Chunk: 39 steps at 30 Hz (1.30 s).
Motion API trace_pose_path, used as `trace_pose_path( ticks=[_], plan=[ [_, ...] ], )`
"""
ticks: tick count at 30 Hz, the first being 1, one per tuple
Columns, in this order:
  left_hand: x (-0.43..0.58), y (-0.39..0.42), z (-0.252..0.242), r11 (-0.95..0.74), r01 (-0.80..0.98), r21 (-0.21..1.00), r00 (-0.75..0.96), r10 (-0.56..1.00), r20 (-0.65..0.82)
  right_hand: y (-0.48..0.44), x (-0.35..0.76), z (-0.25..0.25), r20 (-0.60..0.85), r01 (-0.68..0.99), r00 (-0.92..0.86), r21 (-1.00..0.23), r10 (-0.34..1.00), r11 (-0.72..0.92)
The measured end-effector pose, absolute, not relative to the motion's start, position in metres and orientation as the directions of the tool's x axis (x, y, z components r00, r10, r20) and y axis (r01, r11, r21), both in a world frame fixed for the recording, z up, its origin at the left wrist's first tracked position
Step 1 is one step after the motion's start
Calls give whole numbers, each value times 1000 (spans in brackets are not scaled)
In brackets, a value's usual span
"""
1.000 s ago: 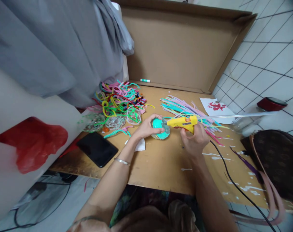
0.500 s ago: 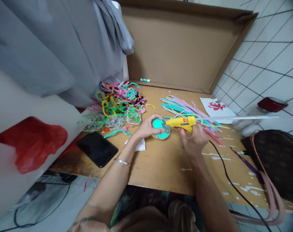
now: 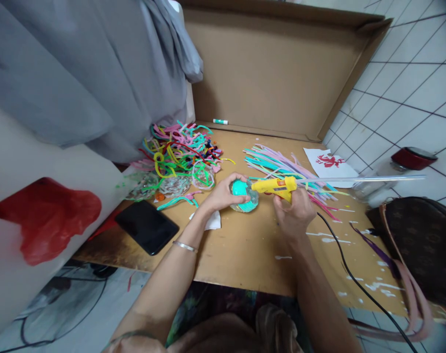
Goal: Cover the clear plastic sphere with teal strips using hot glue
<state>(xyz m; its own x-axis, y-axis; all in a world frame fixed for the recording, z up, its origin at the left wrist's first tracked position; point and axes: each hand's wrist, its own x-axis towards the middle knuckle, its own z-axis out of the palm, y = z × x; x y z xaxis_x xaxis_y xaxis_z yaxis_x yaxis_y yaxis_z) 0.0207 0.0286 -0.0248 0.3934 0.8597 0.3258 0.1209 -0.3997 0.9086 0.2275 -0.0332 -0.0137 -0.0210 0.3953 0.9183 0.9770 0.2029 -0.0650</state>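
My left hand (image 3: 224,192) is closed around a round, clear object with a turquoise inside (image 3: 248,205); its exact kind I cannot make out. In my right hand (image 3: 297,212) is a yellow hot glue gun (image 3: 274,186), its nozzle at the right side of the round object. A long clear glue stick (image 3: 366,179) sticks out of the gun's back. Beyond the gun lies a bundle of pastel pipe cleaners (image 3: 272,159). White paper (image 3: 213,221) lies partly under my left wrist.
Left of my hands sits a heap of coloured pipe cleaners (image 3: 182,147), with a black phone (image 3: 147,227) nearer me. A glue stick tube (image 3: 220,121) lies by the cardboard (image 3: 274,68) at the back. A brown bag (image 3: 410,245), a red-lidded jar (image 3: 414,159) and a black cord (image 3: 342,257) are at right.
Both hands, the glue gun and the round object keep almost the same places. The whole view has shifted very slightly.
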Motion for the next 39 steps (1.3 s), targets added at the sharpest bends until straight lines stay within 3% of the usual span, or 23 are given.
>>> trace_pose_path(
  ticks=[22, 30, 39],
  plan=[
    [20, 28, -24, -395, 111, 912, 409, 854, 320, -34, 228, -10, 935, 977, -26, -52, 354, 209],
    [20, 28, -23, -405, 143, 903, 399, 858, 322, -34, 228, -13, 897, 968, 14, -122, 441, 218],
    [20, 28, -24, -400, 127, 908, 395, 860, 324, -34, 230, -12, 909, 970, 1, -103, 417, 222]
  ],
)
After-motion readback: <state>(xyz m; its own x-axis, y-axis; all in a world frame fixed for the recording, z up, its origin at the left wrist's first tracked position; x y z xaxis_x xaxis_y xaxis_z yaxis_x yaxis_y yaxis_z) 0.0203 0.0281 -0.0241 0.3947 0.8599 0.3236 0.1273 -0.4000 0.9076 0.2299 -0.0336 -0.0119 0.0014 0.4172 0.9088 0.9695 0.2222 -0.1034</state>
